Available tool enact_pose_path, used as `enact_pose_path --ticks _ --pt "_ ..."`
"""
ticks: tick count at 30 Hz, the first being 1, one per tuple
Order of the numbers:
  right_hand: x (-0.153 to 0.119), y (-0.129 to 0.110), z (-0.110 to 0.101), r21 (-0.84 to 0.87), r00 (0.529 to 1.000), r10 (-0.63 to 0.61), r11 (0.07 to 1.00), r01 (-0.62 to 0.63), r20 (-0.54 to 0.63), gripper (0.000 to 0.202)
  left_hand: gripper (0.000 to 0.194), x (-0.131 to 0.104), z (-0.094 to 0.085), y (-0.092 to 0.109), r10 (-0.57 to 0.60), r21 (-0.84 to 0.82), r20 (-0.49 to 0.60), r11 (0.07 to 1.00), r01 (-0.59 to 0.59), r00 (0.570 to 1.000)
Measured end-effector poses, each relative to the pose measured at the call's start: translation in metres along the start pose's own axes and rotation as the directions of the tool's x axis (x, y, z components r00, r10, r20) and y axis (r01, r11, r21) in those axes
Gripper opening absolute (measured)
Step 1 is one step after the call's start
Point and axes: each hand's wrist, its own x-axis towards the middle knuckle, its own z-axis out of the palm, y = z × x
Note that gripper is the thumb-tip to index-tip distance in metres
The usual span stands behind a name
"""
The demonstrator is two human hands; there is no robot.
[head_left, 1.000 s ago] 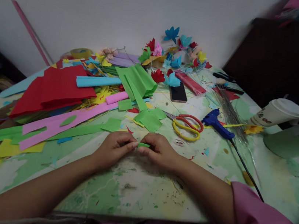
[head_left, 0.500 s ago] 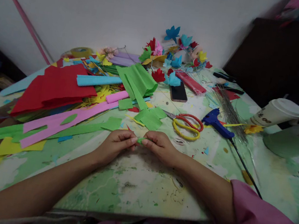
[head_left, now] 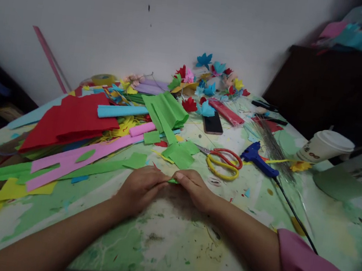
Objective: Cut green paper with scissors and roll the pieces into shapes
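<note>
Over the desk (head_left: 174, 253), towards its front and in the middle, your two hands meet around a small green paper piece (head_left: 173, 180). Your left hand (head_left: 142, 188) pinches one end between thumb and fingers; your right hand (head_left: 195, 189) pinches the other, its thumb uppermost. Each grip is pressed together, with the fingertips nearly touching. Only a sliver of green shows, so whether the piece is folded or twisted cannot be told.

State of the work: part complete, in my judgement. Shaped paper flowers (head_left: 204, 60) in blue, red, pink and yellow are grouped at the back, near the wall (head_left: 93, 15). The piece you are handling is not shaped like those flowers. Just beyond your hands, cut green squares (head_left: 180, 153) lie flat and unshaped. To the left of these, the large green sheet (head_left: 164, 108), red paper (head_left: 76, 114) and pink strip with holes (head_left: 108, 145) remain as loose stock.

Tools: the scissors (head_left: 211, 153) lie to the right of the squares, out of both hands. Beside them is the blue glue gun (head_left: 254, 157), also unheld. Thin wires (head_left: 276, 144) lie further right, near the lidded cup (head_left: 326, 144). The phone (head_left: 213, 124) rests in front of the flowers.
</note>
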Motion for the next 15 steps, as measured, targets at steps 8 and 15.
enact_pose_path --ticks 8,15 --pt "0.0 0.0 0.004 -0.244 0.985 -0.097 0.968 0.059 -0.145 0.038 0.027 0.007 0.003 0.013 -0.497 -0.375 0.221 0.751 0.544 0.839" --pt "0.0 0.003 0.006 -0.247 0.988 -0.053 0.969 0.016 -0.144 0.037 0.02 0.009 0.012 0.011 -0.499 -0.542 0.227 0.649 0.534 0.836"
